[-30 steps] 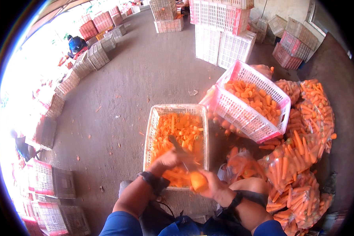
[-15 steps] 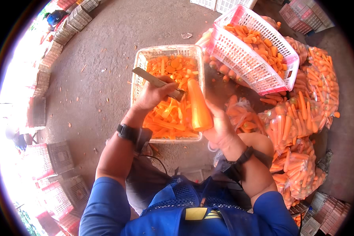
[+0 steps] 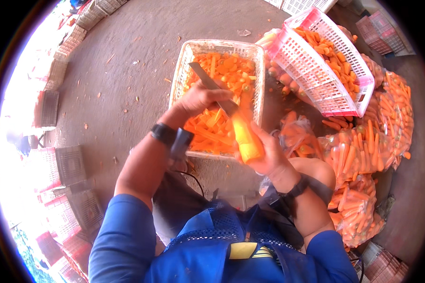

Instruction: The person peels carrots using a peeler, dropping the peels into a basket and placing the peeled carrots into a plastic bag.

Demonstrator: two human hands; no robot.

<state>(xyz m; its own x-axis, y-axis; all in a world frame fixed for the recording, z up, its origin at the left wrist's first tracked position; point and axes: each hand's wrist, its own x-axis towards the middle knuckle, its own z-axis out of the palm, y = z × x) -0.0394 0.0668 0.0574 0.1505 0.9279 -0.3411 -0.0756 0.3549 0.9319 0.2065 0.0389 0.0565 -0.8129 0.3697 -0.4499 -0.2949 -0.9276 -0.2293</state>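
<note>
Orange and peeled, the carrot [image 3: 244, 137] is lying gripped in the right hand [image 3: 269, 158] just over the white crate [image 3: 179, 75], its long axis pointing away toward the crate. The left hand [image 3: 200, 99] is closing around the knife [image 3: 212, 88], whose blade is meeting the carrot's far tip.

blue rolled-up sleeves, blue mesh-trimmed top (yellow patch), black bands on both wrists.

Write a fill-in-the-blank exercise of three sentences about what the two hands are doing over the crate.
1. The left hand grips a ____ whose blade lies against the carrot.
2. The right hand holds a single peeled ____ over the white crate.
3. The tilted crate to the person's right, full of carrots, is ____ in colour.

Missing words: knife; carrot; pink
</note>
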